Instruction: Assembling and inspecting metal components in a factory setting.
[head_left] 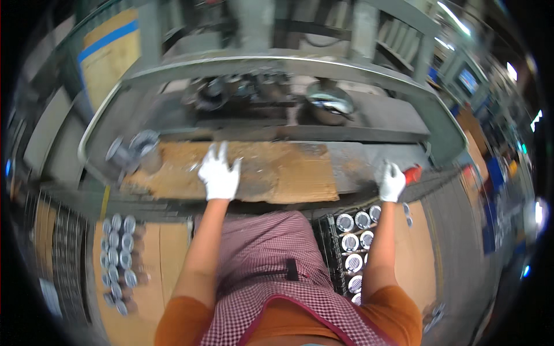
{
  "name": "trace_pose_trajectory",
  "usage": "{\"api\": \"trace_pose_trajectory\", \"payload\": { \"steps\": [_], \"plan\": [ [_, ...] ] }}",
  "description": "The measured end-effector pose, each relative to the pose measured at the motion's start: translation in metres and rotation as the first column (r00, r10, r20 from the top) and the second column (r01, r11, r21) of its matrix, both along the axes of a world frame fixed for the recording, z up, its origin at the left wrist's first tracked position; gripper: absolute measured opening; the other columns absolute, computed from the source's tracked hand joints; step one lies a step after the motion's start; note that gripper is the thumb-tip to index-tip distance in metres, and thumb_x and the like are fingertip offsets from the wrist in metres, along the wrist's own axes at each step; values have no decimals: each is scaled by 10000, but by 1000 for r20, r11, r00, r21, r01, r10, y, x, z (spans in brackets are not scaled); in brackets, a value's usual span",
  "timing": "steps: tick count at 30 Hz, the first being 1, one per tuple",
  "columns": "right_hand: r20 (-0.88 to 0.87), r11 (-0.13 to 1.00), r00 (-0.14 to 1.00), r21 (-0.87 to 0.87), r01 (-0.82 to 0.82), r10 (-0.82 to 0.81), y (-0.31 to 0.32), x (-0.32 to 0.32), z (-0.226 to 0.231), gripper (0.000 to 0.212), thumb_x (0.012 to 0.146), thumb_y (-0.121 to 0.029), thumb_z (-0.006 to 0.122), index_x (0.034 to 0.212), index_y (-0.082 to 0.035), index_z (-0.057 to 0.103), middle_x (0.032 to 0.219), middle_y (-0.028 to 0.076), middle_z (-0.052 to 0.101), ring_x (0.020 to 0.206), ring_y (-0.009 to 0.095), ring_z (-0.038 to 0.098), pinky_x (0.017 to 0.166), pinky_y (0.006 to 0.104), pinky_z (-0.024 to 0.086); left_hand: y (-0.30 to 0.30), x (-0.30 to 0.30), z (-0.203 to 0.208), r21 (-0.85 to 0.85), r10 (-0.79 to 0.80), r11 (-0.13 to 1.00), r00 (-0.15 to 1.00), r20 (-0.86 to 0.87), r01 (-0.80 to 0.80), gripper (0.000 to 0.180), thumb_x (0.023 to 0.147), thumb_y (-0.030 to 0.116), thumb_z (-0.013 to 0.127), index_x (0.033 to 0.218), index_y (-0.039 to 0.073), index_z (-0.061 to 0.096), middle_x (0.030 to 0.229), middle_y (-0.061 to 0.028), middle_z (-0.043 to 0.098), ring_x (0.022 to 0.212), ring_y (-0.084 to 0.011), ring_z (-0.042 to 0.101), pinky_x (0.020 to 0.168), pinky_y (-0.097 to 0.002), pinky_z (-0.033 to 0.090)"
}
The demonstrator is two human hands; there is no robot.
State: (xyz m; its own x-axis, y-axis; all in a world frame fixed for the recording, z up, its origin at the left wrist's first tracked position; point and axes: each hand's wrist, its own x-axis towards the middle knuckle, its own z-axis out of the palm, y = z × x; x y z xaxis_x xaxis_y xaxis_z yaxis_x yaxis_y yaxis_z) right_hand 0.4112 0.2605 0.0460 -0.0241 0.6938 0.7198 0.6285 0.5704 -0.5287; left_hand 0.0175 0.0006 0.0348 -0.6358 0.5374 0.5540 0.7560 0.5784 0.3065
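Both my hands wear white gloves. My left hand hovers with its fingers spread over a worn brown cardboard sheet on the grey metal workbench, holding nothing. My right hand is at the bench's right front edge, closed on a red-handled tool whose working end is hidden. A metal part lies at the left end of the cardboard, well left of my left hand.
At the back of the bench stand dark machine parts and a shiny metal bowl. A black crate of round finned metal parts sits under my right arm. Rows of similar parts lie on cardboard at lower left.
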Motion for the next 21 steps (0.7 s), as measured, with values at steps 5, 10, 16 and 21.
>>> {"api": "trace_pose_trajectory", "payload": {
  "steps": [5, 10, 16, 21],
  "plan": [
    [-1, 999, 999, -9, -33, 33, 8, 11, -2, 351, 935, -291, 612, 960, 52, 679, 761, 232, 665, 574, 246, 559, 610, 377, 460, 13, -6, -23, -95, -51, 994, 995, 83, 59, 537, 870, 475, 578, 1312, 172, 547, 1337, -117, 523, 1249, -322, 455, 1019, -506, 335],
    [62, 993, 997, -111, -45, 52, -3, 2, 12, 365, 931, -311, 618, 952, 48, 681, 768, 236, 666, 597, 259, 596, 622, 385, 468, 8, -7, -21, -69, -44, 996, 987, 155, 56, 550, 883, 490, 562, 1333, 176, 532, 1376, -108, 495, 1300, -317, 401, 1061, -496, 282],
    [74, 997, 996, -63, -34, 39, -8, -3, 12, 313, 921, -257, 620, 882, 50, 671, 768, 243, 654, 598, 310, 599, 619, 388, 466, 4, -5, -13, -105, -10, 994, 989, 148, 26, 626, 866, 495, 584, 1395, 179, 472, 1418, -140, 443, 1309, -339, 392, 1060, -506, 299],
    [50, 997, 998, -71, -32, 36, -11, -1, 15, 294, 915, -244, 623, 874, 43, 674, 766, 240, 651, 605, 328, 607, 613, 395, 464, 7, -1, -12, -51, 22, 999, 998, 60, -19, 640, 864, 501, 589, 1413, 202, 455, 1430, -150, 427, 1297, -360, 397, 1056, -518, 294]
  ]
}}
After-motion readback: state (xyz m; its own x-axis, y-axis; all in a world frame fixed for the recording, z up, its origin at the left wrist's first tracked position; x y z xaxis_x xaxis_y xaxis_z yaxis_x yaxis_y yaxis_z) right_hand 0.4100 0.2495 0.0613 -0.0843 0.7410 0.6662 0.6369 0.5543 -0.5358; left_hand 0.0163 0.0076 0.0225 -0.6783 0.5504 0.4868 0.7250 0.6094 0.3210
